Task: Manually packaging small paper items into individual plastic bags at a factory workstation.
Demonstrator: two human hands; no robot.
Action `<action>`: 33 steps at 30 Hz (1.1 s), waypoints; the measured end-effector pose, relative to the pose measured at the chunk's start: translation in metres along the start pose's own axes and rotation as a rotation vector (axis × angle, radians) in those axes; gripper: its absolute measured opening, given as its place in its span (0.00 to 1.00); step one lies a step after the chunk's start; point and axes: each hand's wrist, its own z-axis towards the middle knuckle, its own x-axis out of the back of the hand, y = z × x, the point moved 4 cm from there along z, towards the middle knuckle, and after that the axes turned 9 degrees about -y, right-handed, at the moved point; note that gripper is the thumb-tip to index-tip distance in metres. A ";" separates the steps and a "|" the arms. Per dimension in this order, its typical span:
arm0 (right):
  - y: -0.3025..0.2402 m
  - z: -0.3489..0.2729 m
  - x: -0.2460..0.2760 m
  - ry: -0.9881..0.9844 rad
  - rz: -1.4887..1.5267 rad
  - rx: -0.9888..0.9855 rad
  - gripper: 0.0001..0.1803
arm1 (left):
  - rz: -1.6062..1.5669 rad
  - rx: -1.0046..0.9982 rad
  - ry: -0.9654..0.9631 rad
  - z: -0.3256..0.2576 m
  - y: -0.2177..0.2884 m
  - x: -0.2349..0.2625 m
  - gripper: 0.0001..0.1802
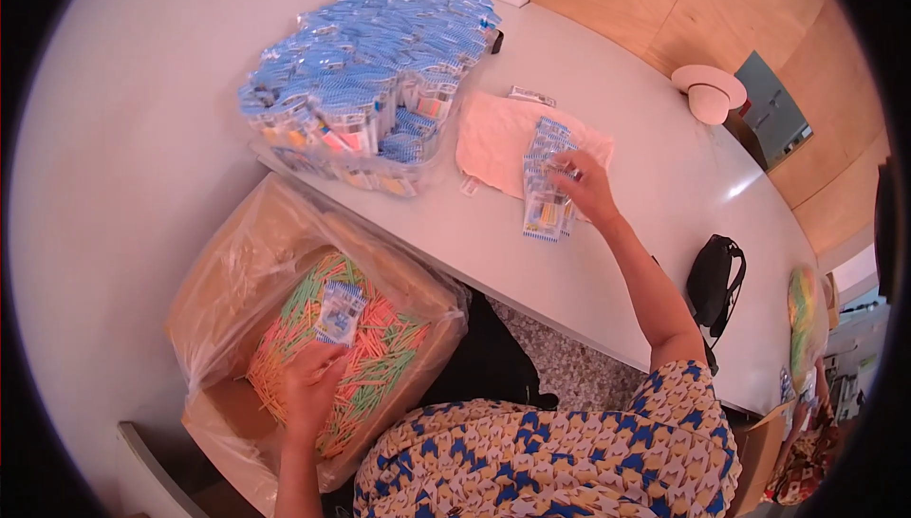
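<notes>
My left hand [313, 387] is over an open carton, its fingertips closed at the lower edge of a small clear packet [341, 313] with blue striped ends. Below it lies a loose heap of thin pink, orange and green sticks [384, 366]. Farther right, my right hand [586, 188] is over a short row of similar packets [543, 210], its curled fingers pinching at one of them. That row overlaps a pale pink cloth [491, 143] on the table. Finger shadow hides exactly how the right fingertips grip.
The carton [228, 257], lined with clear plastic, stands against the near table edge. A clear tub [399, 179] heaped with blue-ended packets [380, 48] sits at the back left. On the white table [636, 281] are a black pouch [714, 281] and a pale hat [709, 101].
</notes>
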 end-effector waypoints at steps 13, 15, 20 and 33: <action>0.076 0.074 0.045 0.063 -0.296 -0.116 0.14 | 0.539 -0.220 -0.262 0.225 0.108 -0.270 0.46; 0.078 0.078 0.042 0.061 -0.301 -0.134 0.15 | 0.522 -0.157 -0.249 0.236 0.110 -0.277 0.52; 0.086 0.079 0.044 0.083 -0.100 -0.287 0.17 | 0.482 -0.067 -0.243 0.240 0.112 -0.279 0.54; 0.094 0.061 0.032 0.114 0.464 -0.119 0.09 | 0.518 -0.248 -0.280 0.243 0.124 -0.284 0.53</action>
